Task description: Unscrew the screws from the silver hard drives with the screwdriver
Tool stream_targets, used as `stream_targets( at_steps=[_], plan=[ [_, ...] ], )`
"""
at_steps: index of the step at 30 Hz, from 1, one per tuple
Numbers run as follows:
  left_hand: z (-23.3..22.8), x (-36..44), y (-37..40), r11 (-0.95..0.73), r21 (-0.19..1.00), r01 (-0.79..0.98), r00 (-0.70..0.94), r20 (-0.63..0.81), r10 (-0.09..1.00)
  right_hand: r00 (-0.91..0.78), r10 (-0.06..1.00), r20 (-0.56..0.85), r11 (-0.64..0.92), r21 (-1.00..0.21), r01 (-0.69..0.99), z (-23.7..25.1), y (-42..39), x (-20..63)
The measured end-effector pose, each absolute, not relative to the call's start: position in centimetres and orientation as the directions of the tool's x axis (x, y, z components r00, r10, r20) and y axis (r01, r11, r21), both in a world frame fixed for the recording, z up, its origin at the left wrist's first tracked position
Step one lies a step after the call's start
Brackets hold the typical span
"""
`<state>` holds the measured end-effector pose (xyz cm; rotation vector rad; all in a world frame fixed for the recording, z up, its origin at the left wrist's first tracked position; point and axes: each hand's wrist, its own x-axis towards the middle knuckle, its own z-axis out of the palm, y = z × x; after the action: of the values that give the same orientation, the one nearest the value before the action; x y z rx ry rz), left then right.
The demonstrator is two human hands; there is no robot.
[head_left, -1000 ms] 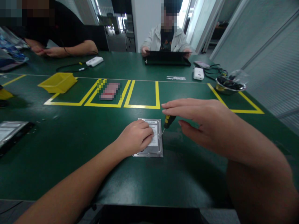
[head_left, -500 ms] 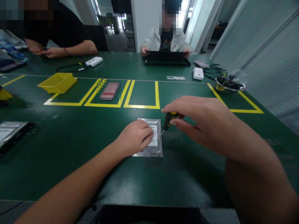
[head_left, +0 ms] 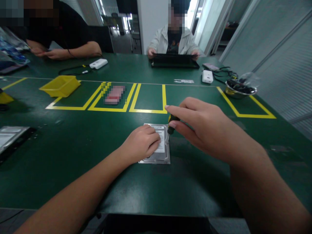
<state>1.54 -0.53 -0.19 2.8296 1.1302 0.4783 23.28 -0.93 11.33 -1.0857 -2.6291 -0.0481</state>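
Observation:
A silver hard drive (head_left: 162, 152) lies flat on the green table (head_left: 73, 156) in front of me. My left hand (head_left: 140, 143) rests on top of the drive, palm down, covering its left half. My right hand (head_left: 200, 126) grips a small screwdriver (head_left: 170, 130) with a black and yellow handle. The screwdriver stands nearly upright, its tip on the drive's right edge. Most of the handle is hidden by my fingers.
A yellow bin (head_left: 60, 85) and yellow taped boxes (head_left: 148, 99) lie farther back. A metal bowl (head_left: 240, 89) sits at the right, another drive (head_left: 9, 138) at the left edge. Two other people sit across the table, one with a dark tray (head_left: 174, 61).
My right hand closed around the screwdriver handle and shifted left, tipping the tool more upright over the drive's edge. My left hand stayed on the drive.

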Motion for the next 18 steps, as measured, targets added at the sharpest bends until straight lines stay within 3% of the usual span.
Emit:
stream_targets(
  at_steps=[11, 18],
  plan=[
    [-0.38, 1.50, -0.51, -0.734, 0.156, 0.661, 0.686, 0.269, 0.676, -0.643, 0.711, 0.283, 0.682, -0.058, 0.729, 11.51, -1.03, 23.48],
    [-0.58, 1.56, -0.51, -0.740, 0.172, 0.650, 0.678, 0.309, 0.667, -0.614, 0.721, 0.321, 0.600, 0.155, 0.785, 10.95, -0.90, 22.89]
  ],
)
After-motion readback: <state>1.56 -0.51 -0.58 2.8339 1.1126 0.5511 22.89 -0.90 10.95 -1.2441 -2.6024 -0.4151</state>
